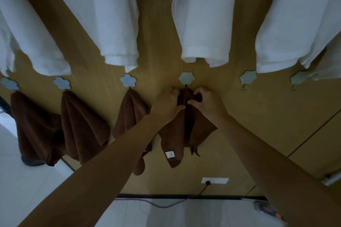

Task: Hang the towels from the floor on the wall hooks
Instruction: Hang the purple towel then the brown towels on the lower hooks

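Step in hand: seating fourth brown towel [177, 131] on hook [186, 79] directly above hands. Left hand [167, 106] grips top fold; right hand [207, 104] pinches beside it. Next: confirm loop caught, release. Two hooks right of right hand unfilled.

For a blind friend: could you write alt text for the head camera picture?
A left hand and right hand grip the top of a brown towel at a flower-shaped hook on a wooden wall. Three brown towels hang to its left, two bare hooks to its right.
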Action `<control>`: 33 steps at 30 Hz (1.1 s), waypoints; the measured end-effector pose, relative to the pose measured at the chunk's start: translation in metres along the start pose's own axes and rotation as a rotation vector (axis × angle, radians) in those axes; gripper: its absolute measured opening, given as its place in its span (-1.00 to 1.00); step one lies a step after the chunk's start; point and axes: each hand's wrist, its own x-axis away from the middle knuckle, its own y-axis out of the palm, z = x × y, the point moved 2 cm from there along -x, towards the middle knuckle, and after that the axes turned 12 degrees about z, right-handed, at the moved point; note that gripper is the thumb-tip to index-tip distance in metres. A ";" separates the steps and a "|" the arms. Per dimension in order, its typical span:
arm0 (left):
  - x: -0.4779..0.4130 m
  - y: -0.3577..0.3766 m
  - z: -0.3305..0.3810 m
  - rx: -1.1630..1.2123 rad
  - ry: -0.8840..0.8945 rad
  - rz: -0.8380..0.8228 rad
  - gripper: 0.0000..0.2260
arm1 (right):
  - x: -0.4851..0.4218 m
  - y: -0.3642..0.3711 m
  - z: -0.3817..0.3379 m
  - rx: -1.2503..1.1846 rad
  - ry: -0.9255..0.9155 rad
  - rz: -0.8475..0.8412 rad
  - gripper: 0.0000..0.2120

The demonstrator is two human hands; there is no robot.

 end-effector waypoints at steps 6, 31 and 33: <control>0.001 -0.003 -0.006 -0.301 0.158 0.302 -0.86 | 0.005 0.002 0.000 0.374 -0.287 0.251 -0.77; 0.014 0.015 -0.005 0.100 -0.166 0.095 -0.69 | 0.017 0.014 0.024 -0.008 0.115 0.083 -0.73; 0.012 0.018 -0.005 -0.009 -0.150 0.025 -0.73 | 0.016 0.017 0.027 0.041 0.120 0.071 -0.73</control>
